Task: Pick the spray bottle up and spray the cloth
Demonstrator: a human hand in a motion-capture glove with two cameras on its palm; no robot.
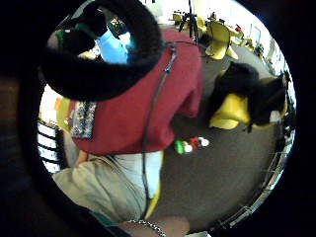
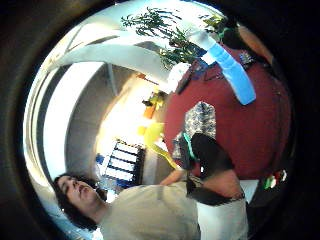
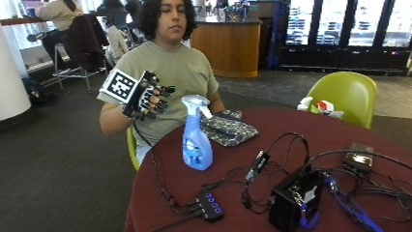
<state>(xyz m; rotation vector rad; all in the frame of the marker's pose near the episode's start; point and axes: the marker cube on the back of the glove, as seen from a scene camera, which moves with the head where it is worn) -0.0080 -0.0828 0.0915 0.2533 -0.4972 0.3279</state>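
Bench (image 3: 270, 123): round, dark red, cables and boxes crowd the near half. Cloth (image 3: 228, 128): patterned, folded, lies flat on the bench just beside the bottle, at its 2 o'clock in the outside view. Soft and limp, needs no handling, only has to be the target.

Bottle (image 3: 196, 135): blue, translucent, upright near the bench edge in front of the person, white trigger head on top, nozzle pointing toward the cloth side. Looks largely full, so likely some heft and sloshing; smooth plastic wall may be slippery. Best hold, I think: the narrow neck right under the head, index finger free for the trigger.

Right hand (image 3: 147, 95): raised at the bottle's 10 o'clock, well apart from it, fingers loosely curled, holding nothing. Grasp not yet begun.
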